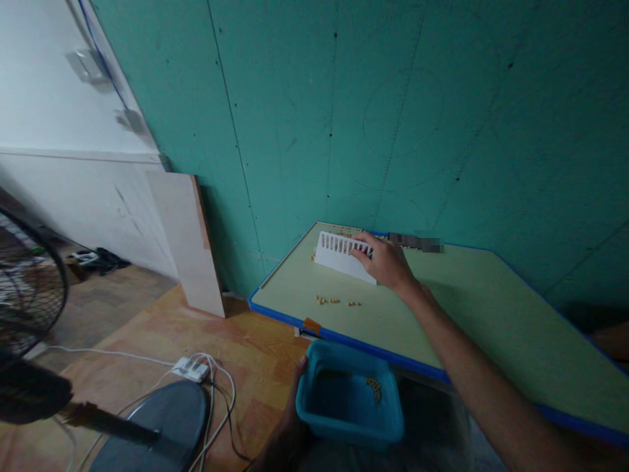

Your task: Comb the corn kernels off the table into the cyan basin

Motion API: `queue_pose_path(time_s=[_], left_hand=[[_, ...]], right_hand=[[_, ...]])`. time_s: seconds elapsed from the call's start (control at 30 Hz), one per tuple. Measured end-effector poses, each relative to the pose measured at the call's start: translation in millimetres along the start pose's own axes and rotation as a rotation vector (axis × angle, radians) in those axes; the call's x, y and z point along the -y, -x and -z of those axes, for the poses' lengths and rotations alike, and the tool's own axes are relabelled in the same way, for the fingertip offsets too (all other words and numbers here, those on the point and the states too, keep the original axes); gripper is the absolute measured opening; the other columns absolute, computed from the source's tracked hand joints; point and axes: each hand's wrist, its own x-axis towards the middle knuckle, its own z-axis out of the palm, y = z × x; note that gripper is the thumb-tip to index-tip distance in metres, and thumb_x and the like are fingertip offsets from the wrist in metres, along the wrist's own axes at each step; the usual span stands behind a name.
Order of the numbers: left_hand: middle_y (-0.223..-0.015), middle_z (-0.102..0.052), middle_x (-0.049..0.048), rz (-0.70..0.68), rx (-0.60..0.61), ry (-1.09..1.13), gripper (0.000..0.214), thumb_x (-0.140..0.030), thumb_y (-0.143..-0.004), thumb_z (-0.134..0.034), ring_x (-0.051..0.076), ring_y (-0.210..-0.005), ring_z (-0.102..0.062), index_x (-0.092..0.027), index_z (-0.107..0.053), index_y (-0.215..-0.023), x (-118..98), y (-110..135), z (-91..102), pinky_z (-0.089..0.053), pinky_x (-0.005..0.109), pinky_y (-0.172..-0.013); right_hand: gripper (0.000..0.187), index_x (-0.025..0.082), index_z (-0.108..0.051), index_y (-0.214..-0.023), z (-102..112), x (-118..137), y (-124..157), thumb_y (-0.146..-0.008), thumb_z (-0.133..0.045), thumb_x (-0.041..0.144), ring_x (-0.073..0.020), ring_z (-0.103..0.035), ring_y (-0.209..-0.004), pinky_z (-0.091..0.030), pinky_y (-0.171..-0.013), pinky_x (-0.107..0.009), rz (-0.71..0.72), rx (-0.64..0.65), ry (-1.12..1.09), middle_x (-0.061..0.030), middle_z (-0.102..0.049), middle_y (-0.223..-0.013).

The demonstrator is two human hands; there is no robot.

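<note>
Teal wall (pixel 393 98), wooden floor (pixel 196 334), black fan (pixel 29 288)

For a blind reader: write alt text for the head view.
The right hand grips a white slotted tray on a green table among scattered yellowish pellets. The left hand holds a teal tub below the table's edge.

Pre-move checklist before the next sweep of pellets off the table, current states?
1. Right hand gripping the white rack: ok.
2. Rack's lower edge flush on the table: cannot tell.
3. Left hand holding the tub: ok.
4. Tub below the table's near edge: ok.
5. Loose pellets lie between rack and that edge: ok.
6. No pellets outside the rack's path: not ok, a few sit off its left end.
</note>
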Motion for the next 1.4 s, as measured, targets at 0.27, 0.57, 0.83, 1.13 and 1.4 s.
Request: queue_pose_path(time_s=[0.27, 0.57, 0.83, 1.13, 1.4], left_hand=[[-0.132, -0.063, 0.0088, -0.011, 0.0, 0.007, 0.034, -0.038, -0.095, -0.061, 0.025, -0.111, -0.064, -0.023, -0.063, -0.124, 1, -3, -2.1, -0.056, 0.045, -0.092], [-0.132, -0.063, 0.0088, -0.024, -0.001, 0.023, 0.035, -0.038, -0.094, -0.062, 0.026, -0.111, -0.064, -0.022, -0.063, -0.125, 3, -3, -2.2, -0.056, 0.046, -0.092], [-0.131, -0.063, 0.0086, -0.046, 0.001, 0.037, 0.034, -0.038, -0.094, -0.062, 0.026, -0.111, -0.065, -0.022, -0.063, -0.125, 1, -5, -0.4, -0.056, 0.045, -0.092], [-0.132, -0.063, 0.0092, -0.051, 0.002, 0.053, 0.034, -0.038, -0.095, -0.061, 0.025, -0.11, -0.065, -0.022, -0.063, -0.125, 2, -5, 2.3, -0.056, 0.045, -0.092], [-0.133, -0.063, 0.0096, -0.057, 0.001, 0.061, 0.035, -0.038, -0.095, -0.061, 0.025, -0.111, -0.064, -0.022, -0.062, -0.126, 3, -8, 2.8, -0.056, 0.047, -0.093]], right_hand=[[0.023, 0.026, -0.069, -0.112, 0, -8, 0, -0.094, -0.062, 0.037, -0.0258, -0.073, -0.085, -0.047, -0.069, -0.033, 0.005, -0.012, 0.007, -0.0068, -0.078, -0.104], [0.026, 0.023, -0.068, -0.111, 5, -22, -3, -0.094, -0.061, 0.04, -0.0263, -0.07, -0.08, -0.044, -0.067, -0.033, -0.122, -0.222, 0.016, -0.0094, -0.078, -0.097], [0.025, 0.024, -0.07, -0.111, 3, -28, -2, -0.096, -0.058, 0.04, -0.0266, -0.069, -0.082, -0.042, -0.067, -0.033, -0.184, -0.217, 0.099, -0.0108, -0.077, -0.098], [0.033, 0.022, -0.072, -0.116, 17, -57, -1, -0.094, -0.058, 0.041, -0.0269, -0.066, -0.081, -0.039, -0.067, -0.032, -0.414, -0.352, 0.194, -0.0132, -0.077, -0.1], [0.035, 0.025, -0.074, -0.118, 22, -83, 8, -0.09, -0.063, 0.043, -0.0281, -0.066, -0.078, -0.038, -0.066, -0.034, -0.478, -0.272, 0.263, -0.0137, -0.077, -0.099]])
